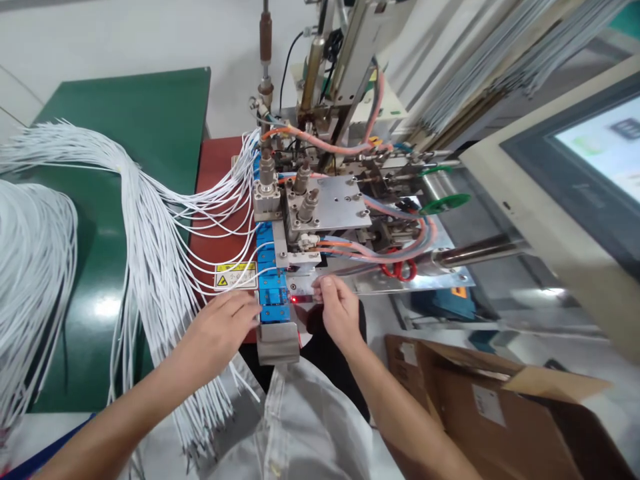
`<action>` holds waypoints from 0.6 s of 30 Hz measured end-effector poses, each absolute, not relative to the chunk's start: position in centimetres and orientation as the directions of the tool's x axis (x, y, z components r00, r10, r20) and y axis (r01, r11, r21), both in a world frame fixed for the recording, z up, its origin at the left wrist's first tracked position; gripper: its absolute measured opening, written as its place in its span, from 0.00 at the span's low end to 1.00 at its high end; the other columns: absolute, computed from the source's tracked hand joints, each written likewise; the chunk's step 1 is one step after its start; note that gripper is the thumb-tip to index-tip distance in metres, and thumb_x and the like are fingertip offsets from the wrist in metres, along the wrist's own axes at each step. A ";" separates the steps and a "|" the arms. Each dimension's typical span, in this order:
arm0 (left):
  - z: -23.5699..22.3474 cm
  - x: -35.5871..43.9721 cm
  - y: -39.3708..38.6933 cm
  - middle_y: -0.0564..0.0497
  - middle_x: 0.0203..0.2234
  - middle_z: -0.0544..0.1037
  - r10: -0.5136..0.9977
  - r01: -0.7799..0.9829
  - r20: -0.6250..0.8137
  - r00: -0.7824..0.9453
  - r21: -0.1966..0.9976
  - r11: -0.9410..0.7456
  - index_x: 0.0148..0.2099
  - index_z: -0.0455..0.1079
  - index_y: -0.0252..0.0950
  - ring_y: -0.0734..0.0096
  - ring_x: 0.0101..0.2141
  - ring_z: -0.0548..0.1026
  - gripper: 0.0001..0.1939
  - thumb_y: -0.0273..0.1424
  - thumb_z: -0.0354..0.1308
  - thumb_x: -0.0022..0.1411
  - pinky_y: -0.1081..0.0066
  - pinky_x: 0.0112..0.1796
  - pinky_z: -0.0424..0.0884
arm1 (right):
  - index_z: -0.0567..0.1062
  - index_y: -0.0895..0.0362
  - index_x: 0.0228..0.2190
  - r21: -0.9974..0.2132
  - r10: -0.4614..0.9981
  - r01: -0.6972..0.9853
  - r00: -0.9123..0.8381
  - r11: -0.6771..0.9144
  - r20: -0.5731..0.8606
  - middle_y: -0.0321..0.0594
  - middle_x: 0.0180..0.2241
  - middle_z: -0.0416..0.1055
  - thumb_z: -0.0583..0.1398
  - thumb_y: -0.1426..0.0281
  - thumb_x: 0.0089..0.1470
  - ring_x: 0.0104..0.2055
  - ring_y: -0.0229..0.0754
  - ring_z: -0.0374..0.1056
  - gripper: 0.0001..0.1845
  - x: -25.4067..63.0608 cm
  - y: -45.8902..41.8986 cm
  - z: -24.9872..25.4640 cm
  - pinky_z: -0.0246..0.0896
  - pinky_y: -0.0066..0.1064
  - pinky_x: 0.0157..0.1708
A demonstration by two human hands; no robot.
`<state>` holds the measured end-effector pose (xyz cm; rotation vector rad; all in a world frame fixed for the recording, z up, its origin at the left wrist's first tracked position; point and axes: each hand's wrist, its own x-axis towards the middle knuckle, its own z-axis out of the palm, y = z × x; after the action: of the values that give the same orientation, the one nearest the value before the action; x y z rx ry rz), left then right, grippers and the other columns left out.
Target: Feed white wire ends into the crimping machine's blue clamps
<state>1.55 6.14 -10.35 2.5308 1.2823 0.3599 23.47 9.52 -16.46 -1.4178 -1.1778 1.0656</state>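
My left hand (pixel 227 330) is at the left side of a row of blue clamp blocks (pixel 275 312), fingers together and bent, fingertips at the block edge. Its thumb and anything under the fingers are hidden. White cables (pixel 150 267) run from a thick bundle into the blue blocks, several passing just beyond this hand. On the other side of the blocks, my right hand (pixel 340 307) is closed in a pinch near a small red light. Whatever its fingertips hold is too small to make out. The metal machine (pixel 325 200) stands directly beyond both hands.
A green table (pixel 183 100) at left carries another coil of white cables (pixel 35 267). A warning label (pixel 236 275) sits on the red-brown surface. A tilted screen (pixel 595 140) is at right, above open cardboard boxes (pixel 480 413). A green-rimmed spool (pixel 445 190) sits behind the machine.
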 end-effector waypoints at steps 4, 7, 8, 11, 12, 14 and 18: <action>-8.8 -0.5 4.7 0.50 0.35 0.71 0.701 0.711 -0.223 0.677 0.441 -0.547 0.34 0.70 0.37 0.67 0.38 0.68 0.02 0.29 0.57 0.56 0.68 0.38 0.67 | 0.66 0.57 0.20 -0.992 0.991 0.116 0.129 -0.043 -0.028 0.33 0.18 0.60 0.50 0.56 0.55 0.21 0.34 0.54 0.20 23.9 9.2 -16.0 0.51 0.26 0.21; -8.7 -0.8 4.6 0.50 0.30 0.70 0.682 0.716 -0.258 0.684 0.413 -0.562 0.25 0.67 0.35 0.67 0.35 0.68 0.08 0.26 0.56 0.57 0.68 0.35 0.65 | 0.66 0.57 0.19 -0.992 0.993 0.124 0.118 -0.033 -0.018 0.33 0.18 0.60 0.51 0.56 0.54 0.20 0.34 0.54 0.21 23.8 9.0 -15.6 0.51 0.26 0.20; -8.8 -0.5 4.8 0.51 0.29 0.70 0.685 0.702 -0.230 0.691 0.438 -0.561 0.26 0.67 0.35 0.68 0.34 0.68 0.09 0.26 0.54 0.59 0.68 0.34 0.65 | 0.66 0.57 0.19 -0.992 0.993 0.125 0.116 -0.028 -0.013 0.33 0.18 0.60 0.51 0.57 0.55 0.20 0.33 0.54 0.21 23.7 8.9 -15.4 0.52 0.26 0.21; -9.3 1.0 5.7 0.52 0.30 0.72 0.802 0.678 -0.063 0.594 0.575 -0.457 0.33 0.69 0.36 0.73 0.32 0.70 0.07 0.28 0.51 0.62 0.73 0.34 0.66 | 0.68 0.57 0.20 -0.993 0.998 0.120 0.054 0.014 0.020 0.34 0.19 0.63 0.50 0.60 0.56 0.21 0.34 0.58 0.19 23.4 8.0 -14.7 0.55 0.26 0.22; -9.4 1.6 6.0 0.52 0.30 0.73 0.857 0.677 0.003 0.516 0.612 -0.409 0.35 0.69 0.37 0.74 0.32 0.70 0.06 0.29 0.50 0.62 0.74 0.35 0.66 | 0.70 0.57 0.22 -0.992 0.999 0.116 0.013 0.040 0.042 0.35 0.20 0.65 0.50 0.62 0.56 0.22 0.34 0.60 0.18 23.2 7.7 -14.4 0.57 0.27 0.23; -9.7 2.8 6.5 0.52 0.31 0.73 0.922 0.667 0.115 0.370 0.658 -0.350 0.36 0.69 0.37 0.75 0.33 0.72 0.06 0.29 0.51 0.62 0.76 0.36 0.67 | 0.73 0.57 0.28 -0.986 0.991 0.118 -0.078 0.116 0.107 0.38 0.24 0.69 0.52 0.65 0.56 0.26 0.37 0.64 0.13 22.9 7.0 -13.7 0.60 0.28 0.26; -10.5 4.6 6.8 0.51 0.31 0.75 0.923 0.655 0.235 0.304 0.653 -0.381 0.37 0.70 0.36 0.74 0.33 0.73 0.07 0.30 0.52 0.62 0.74 0.37 0.70 | 0.74 0.56 0.28 -0.952 0.967 0.183 -0.109 0.248 0.231 0.40 0.27 0.72 0.57 0.70 0.51 0.29 0.39 0.67 0.05 22.2 6.9 -12.5 0.63 0.30 0.30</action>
<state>4.60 6.77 -10.50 2.1393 1.4033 0.8244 22.22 6.89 -12.49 -1.1211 -1.5210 0.9876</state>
